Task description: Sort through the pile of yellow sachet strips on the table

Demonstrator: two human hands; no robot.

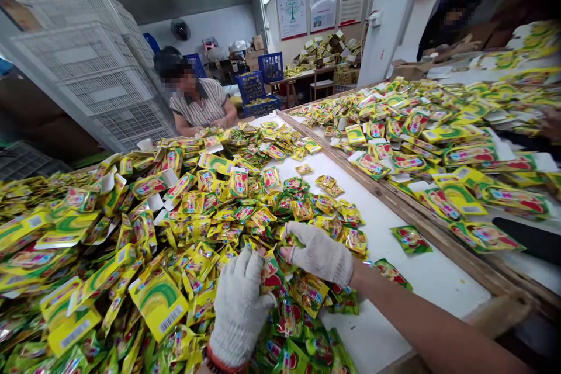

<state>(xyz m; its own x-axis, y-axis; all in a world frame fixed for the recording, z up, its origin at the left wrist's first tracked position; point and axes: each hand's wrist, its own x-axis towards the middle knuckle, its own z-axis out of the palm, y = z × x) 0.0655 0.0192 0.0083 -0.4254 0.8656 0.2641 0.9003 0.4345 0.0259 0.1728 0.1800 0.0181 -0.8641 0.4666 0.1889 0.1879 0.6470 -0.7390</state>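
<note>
My left hand, in a white knitted glove, is closed round the edge of a green and red foil packet. My right hand, in a glove that leaves the fingertips bare, is just beyond it with thumb and fingers drawn together. Whatever lies between those fingertips is too small to make out. Both hands are over a heap of shiny green and yellow packets. To the left, flat yellow cardboard boxes with barcodes lie mixed into the pile.
A wooden rail divides the white table from another heap of boxes. One loose packet lies near the rail. A co-worker sits across; another person is at the far right. White crates are stacked at left.
</note>
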